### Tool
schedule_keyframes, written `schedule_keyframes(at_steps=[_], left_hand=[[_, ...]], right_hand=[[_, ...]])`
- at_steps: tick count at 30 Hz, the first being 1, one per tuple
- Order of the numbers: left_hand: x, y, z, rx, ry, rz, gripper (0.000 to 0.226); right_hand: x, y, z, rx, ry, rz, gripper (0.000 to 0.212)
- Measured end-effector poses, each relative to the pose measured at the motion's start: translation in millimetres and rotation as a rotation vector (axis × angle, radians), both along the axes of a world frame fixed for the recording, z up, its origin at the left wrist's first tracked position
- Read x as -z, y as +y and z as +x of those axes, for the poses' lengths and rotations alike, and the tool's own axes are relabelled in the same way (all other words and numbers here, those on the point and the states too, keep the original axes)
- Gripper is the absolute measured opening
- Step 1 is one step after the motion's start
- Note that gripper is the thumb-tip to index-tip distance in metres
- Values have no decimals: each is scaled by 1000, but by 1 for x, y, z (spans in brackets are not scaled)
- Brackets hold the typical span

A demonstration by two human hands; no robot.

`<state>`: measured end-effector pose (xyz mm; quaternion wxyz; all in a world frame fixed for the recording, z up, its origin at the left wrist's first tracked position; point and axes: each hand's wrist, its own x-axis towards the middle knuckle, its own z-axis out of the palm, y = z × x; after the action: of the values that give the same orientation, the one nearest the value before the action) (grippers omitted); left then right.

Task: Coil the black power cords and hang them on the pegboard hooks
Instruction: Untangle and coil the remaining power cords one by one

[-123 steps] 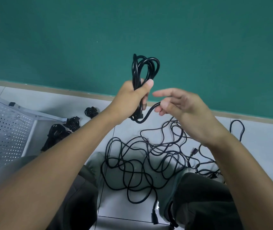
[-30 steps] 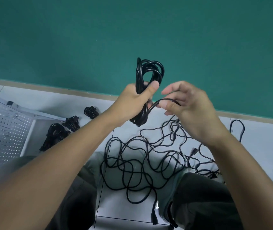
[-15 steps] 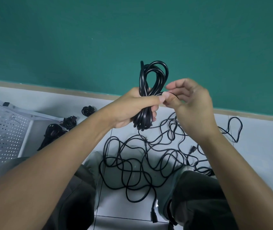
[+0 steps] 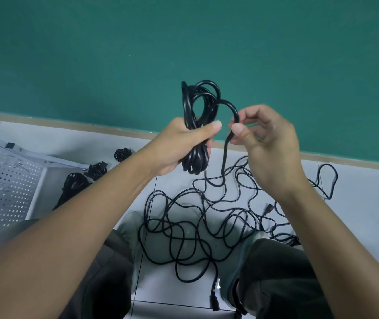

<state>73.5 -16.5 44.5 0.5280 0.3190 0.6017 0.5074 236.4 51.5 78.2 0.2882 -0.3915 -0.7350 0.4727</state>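
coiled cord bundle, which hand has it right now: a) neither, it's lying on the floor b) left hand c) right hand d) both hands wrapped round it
b: the left hand is wrapped round the middle of the coiled cord bundle, held up in front of the green wall, while the right hand only pinches the loose strand arching off the bundle's top.

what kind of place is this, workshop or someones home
Likely a workshop or storeroom, not a home: a white perforated metal pegboard lies on the pale tiled floor, loose black power cords sprawl beside already coiled black bundles, and a plain teal wall stands behind.
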Motion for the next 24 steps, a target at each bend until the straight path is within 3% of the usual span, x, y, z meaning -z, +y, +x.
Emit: schedule_keyframes(at_steps=[5, 12, 18, 21, 24], left_hand=[[-3, -1, 13, 72, -61, -9, 2], [3, -3, 15, 156, -12, -51, 20], [-1, -4, 17, 188, -108, -81, 31], [-7, -6, 20, 165, -297, -71, 17], [-11, -6, 19, 162, -379, -21, 28]], right_hand=[[-6, -2, -2, 71, 75, 62, 28], [-6, -4, -4, 214, 88, -45, 14], [-1, -5, -4, 238, -82, 155, 15], [-3, 0, 0, 154, -24, -37, 21], [-5, 4, 3, -26, 25, -321, 35]])
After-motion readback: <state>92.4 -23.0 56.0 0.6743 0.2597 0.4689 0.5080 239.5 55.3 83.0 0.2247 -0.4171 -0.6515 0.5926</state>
